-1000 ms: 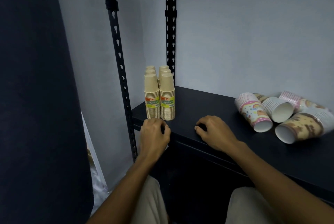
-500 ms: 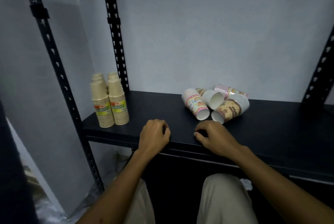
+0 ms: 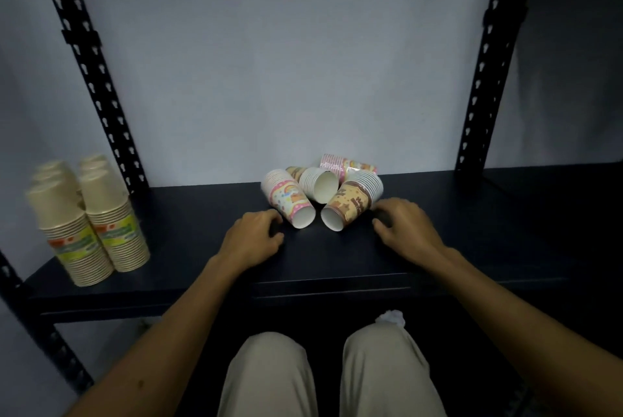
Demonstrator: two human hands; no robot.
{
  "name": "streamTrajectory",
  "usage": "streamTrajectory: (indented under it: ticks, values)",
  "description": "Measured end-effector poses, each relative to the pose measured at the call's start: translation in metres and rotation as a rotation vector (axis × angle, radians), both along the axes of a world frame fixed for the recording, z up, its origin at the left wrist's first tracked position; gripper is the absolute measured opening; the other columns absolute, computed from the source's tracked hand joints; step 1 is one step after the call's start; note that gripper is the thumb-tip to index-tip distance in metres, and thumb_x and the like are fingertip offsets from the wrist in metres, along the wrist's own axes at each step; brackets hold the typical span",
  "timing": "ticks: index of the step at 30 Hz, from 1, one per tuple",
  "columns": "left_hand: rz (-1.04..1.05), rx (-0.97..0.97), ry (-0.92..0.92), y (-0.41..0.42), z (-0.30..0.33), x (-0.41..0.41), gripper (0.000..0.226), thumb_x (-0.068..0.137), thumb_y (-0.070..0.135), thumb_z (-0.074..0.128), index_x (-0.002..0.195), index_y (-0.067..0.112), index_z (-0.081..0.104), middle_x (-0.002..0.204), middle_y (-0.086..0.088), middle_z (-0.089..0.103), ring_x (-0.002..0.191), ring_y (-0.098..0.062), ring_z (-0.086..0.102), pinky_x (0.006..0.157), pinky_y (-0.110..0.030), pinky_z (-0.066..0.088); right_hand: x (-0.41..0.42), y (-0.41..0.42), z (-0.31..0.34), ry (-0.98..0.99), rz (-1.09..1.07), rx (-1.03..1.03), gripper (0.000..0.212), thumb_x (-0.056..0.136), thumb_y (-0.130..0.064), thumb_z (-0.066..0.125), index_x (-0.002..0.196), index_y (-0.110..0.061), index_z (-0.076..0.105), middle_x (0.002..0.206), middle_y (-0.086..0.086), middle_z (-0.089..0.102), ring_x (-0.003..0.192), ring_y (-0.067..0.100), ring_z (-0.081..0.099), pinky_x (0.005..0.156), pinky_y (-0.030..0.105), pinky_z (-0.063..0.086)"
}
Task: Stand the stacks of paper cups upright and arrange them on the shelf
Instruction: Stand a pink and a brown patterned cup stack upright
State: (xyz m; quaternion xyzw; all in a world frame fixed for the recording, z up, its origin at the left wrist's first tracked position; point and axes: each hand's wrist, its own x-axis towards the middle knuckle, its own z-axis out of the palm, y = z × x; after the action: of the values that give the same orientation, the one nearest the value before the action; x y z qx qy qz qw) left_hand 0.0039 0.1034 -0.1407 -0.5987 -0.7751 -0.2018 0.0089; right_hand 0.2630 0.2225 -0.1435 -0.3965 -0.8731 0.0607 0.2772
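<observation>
paper cup stacks (image 3: 320,192) lie toppled in a cluster at mid-shelf, toward the far edge by the wall. compared with half a second back, both hands have moved up off the near lip of the shelf (image 3: 472,231) and spread apart; the view has also swung so the cluster sits centred.

left hand (image 3: 253,241): palm down on the board, fingers loosely curled, holding nothing, just near-left of the pink rainbow stack (image 3: 290,202). right hand (image 3: 404,231): palm down, fingers half curled, holding nothing, fingertips beside the rim end of the brown stack (image 3: 350,204); cannot tell if they touch it.

orientation: pink rainbow stack on its side, long axis running far-left to near-right, open mouth facing near. brown stack on its side, long axis far-right to near-left, open mouth facing near. the two mouths sit close, forming a v. white stack (image 3: 318,182) lies between and behind them, mouth facing near. pink striped stack (image 3: 347,164) lies crosswise at the far side, against the wall.

plain tan stacks (image 3: 87,221) stand in a tight group at the left end by the slotted post (image 3: 101,79), well apart from the cluster.

open board: a wide strip between tan group and cluster; the whole right portion up to the right post (image 3: 478,79); a bare band along the near edge.
</observation>
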Motion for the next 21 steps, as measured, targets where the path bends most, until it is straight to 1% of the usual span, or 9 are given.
streamTrajectory:
  ticks: [2, 4, 8, 10, 11, 13, 16, 19, 21]
  values:
    - [-0.004, 0.031, 0.003, 0.010, 0.003, -0.008, 0.044, 0.083, 0.026, 0.062, 0.125, 0.023, 0.049, 0.121, -0.004, 0.059, 0.107, -0.025, 0.056, 0.086, -0.041, 0.050, -0.003, 0.012, 0.002, 0.023, -0.049, 0.045, 0.039, 0.087, -0.015, 0.061, 0.126, -0.014, 0.056, 0.124, 0.008, 0.059, 0.114, 0.025, 0.054, 0.088, 0.041, 0.051]
    - [0.001, 0.075, 0.038, 0.021, 0.004, -0.016, 0.056, 0.081, 0.019, 0.063, 0.133, 0.021, 0.040, 0.131, -0.006, 0.050, 0.116, -0.026, 0.051, 0.088, -0.043, 0.049, -0.007, 0.024, 0.004, 0.001, -0.065, 0.065, 0.055, 0.085, -0.011, 0.062, 0.137, -0.015, 0.044, 0.136, 0.010, 0.048, 0.123, 0.027, 0.045, 0.090, 0.042, 0.050]
    - [-0.037, 0.104, 0.191, 0.043, 0.002, -0.030, 0.083, 0.076, 0.007, 0.062, 0.147, 0.024, 0.022, 0.149, -0.011, 0.025, 0.135, -0.031, 0.029, 0.092, -0.046, 0.047, -0.018, 0.045, 0.010, -0.119, 0.003, 0.139, 0.077, 0.080, -0.004, 0.064, 0.146, -0.019, 0.028, 0.151, 0.010, 0.026, 0.136, 0.030, 0.029, 0.097, 0.045, 0.045]
    - [-0.101, 0.125, 0.267, 0.054, 0.002, -0.034, 0.089, 0.073, 0.002, 0.063, 0.149, 0.025, 0.022, 0.152, -0.015, 0.019, 0.139, -0.032, 0.022, 0.096, -0.045, 0.044, -0.024, 0.054, 0.012, -0.188, 0.042, 0.174, 0.083, 0.079, -0.003, 0.065, 0.149, -0.019, 0.024, 0.155, 0.012, 0.018, 0.142, 0.032, 0.020, 0.104, 0.047, 0.039]
    - [-0.142, 0.138, 0.300, 0.059, 0.002, -0.036, 0.090, 0.072, 0.001, 0.064, 0.149, 0.024, 0.024, 0.152, -0.017, 0.020, 0.140, -0.033, 0.022, 0.098, -0.045, 0.043, -0.028, 0.058, 0.012, -0.222, 0.069, 0.195, 0.085, 0.078, -0.003, 0.066, 0.149, -0.020, 0.024, 0.156, 0.013, 0.017, 0.143, 0.032, 0.019, 0.107, 0.048, 0.036]
    - [-0.225, 0.162, 0.375, 0.067, 0.001, -0.039, 0.088, 0.068, 0.001, 0.068, 0.146, 0.022, 0.033, 0.148, -0.020, 0.028, 0.138, -0.035, 0.027, 0.099, -0.048, 0.044, -0.034, 0.066, 0.012, -0.310, 0.128, 0.266, 0.086, 0.074, -0.007, 0.070, 0.148, -0.023, 0.028, 0.156, 0.013, 0.020, 0.144, 0.035, 0.019, 0.111, 0.049, 0.031]
    - [-0.287, 0.187, 0.416, 0.075, -0.002, -0.042, 0.079, 0.064, 0.001, 0.072, 0.138, 0.017, 0.046, 0.142, -0.021, 0.039, 0.133, -0.038, 0.036, 0.095, -0.049, 0.045, -0.041, 0.073, 0.009, -0.421, 0.171, 0.394, 0.084, 0.070, -0.016, 0.075, 0.144, -0.023, 0.035, 0.151, 0.011, 0.034, 0.143, 0.036, 0.023, 0.113, 0.053, 0.020]
    - [-0.302, 0.201, 0.447, 0.078, -0.004, -0.045, 0.078, 0.064, 0.005, 0.071, 0.137, 0.019, 0.045, 0.143, -0.017, 0.039, 0.134, -0.035, 0.036, 0.097, -0.048, 0.044, -0.044, 0.074, 0.008, -0.384, 0.186, 0.444, 0.081, 0.070, -0.021, 0.077, 0.141, -0.022, 0.040, 0.146, 0.008, 0.041, 0.142, 0.032, 0.028, 0.113, 0.053, 0.020]
    - [-0.325, 0.226, 0.440, 0.079, -0.005, -0.049, 0.078, 0.063, 0.011, 0.072, 0.136, 0.019, 0.045, 0.142, -0.014, 0.041, 0.134, -0.032, 0.037, 0.097, -0.044, 0.042, -0.042, 0.073, 0.005, -0.323, 0.201, 0.445, 0.081, 0.069, -0.023, 0.080, 0.140, -0.019, 0.042, 0.147, 0.011, 0.041, 0.140, 0.032, 0.032, 0.113, 0.052, 0.020]
